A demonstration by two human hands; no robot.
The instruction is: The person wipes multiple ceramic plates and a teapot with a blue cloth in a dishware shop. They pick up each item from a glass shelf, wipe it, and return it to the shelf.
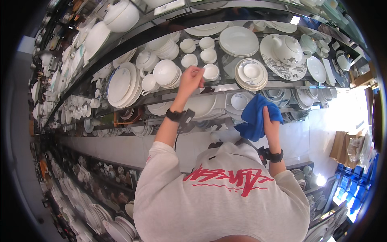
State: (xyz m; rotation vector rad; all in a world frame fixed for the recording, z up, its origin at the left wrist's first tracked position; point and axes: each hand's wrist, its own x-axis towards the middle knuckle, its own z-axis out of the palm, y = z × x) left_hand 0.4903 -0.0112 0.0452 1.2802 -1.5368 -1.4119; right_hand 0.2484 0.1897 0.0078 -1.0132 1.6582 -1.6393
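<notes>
My left hand [192,79] is over the front of a glass shelf, its fingers curled beside a small white cup [211,72]; whether it touches the cup I cannot tell. More small white cups [189,60] stand behind it, and a stack of white bowls [165,72] is to its left. My right hand [268,119] grips a blue cloth [255,116] in front of the shelf edge. Above the cloth is a stack of plates [251,81] with a small dish on top. A white teapot [287,50] sits on a patterned plate [269,65] farther right.
Stacked oval plates [121,87] stand at the shelf's left. A lower shelf holds more bowls [239,101] and plates. Behind me are further shelves of crockery [119,228]. Cardboard boxes [340,148] and a clear plastic bag [366,151] are at the right.
</notes>
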